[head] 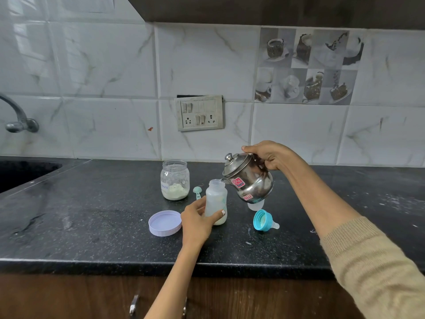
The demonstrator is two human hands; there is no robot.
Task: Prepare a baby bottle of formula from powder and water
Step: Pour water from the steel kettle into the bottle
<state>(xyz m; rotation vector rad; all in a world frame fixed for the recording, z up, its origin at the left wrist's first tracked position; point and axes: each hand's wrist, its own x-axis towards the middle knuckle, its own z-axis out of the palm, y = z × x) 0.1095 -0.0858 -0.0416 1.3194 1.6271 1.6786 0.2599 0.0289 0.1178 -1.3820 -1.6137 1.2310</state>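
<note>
An open baby bottle stands on the black counter, cloudy white inside, and my left hand grips its lower half. My right hand holds the handle of a steel kettle, tilted left with its spout at the bottle's mouth. Behind and to the left stands an open glass jar of powder. A small teal scoop lies between jar and bottle. The teal ring with the teat lies on its side to the right of the bottle. A clear cap sits partly hidden under the kettle.
The jar's lilac lid lies upside down left of my left hand. A sink and tap are at the far left. A switch panel is on the tiled wall. The counter's front edge runs above wooden drawers.
</note>
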